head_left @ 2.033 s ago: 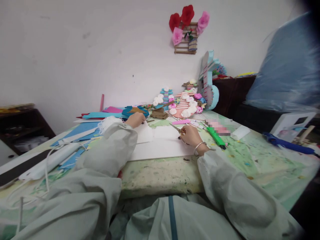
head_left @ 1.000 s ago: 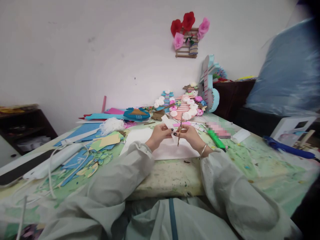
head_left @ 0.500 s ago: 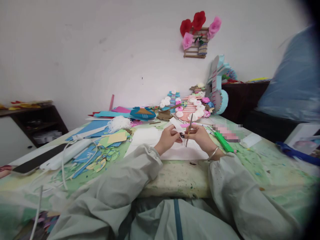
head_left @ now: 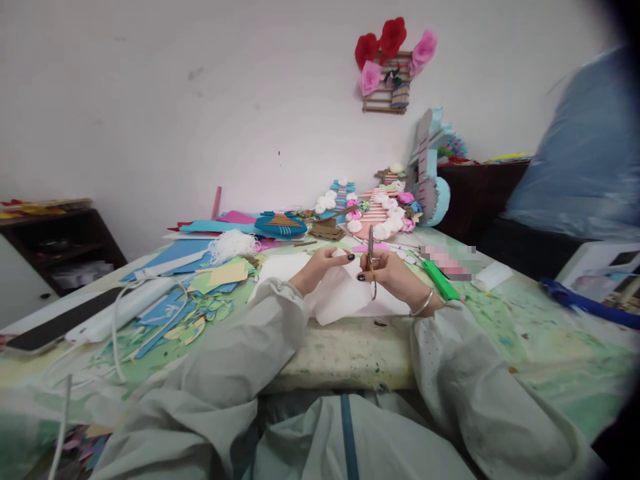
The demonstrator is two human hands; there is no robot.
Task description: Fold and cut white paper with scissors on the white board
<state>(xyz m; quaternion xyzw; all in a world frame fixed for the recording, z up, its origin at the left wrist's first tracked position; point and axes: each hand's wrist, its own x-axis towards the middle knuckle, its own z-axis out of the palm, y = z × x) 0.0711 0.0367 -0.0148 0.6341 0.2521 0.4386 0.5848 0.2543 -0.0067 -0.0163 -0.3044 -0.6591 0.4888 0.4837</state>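
My left hand is closed on a sheet of white paper, thumb on top, the sheet hanging down toward the table's front edge. In my right hand is a pair of scissors, blades pointing up and away from me. My right fingers are wrapped around its handles, close to the right side of the sheet. More white paper lies flat on the table behind and to the left of my left hand.
Left on the table are paper scraps, a white power strip, a dark phone and white string. A green tool lies right of my right hand. Craft pieces stand against the wall.
The white sheet is now lifted and hangs lower between my hands. My left hand has moved left and up, away from my right. The scissors stand more upright.
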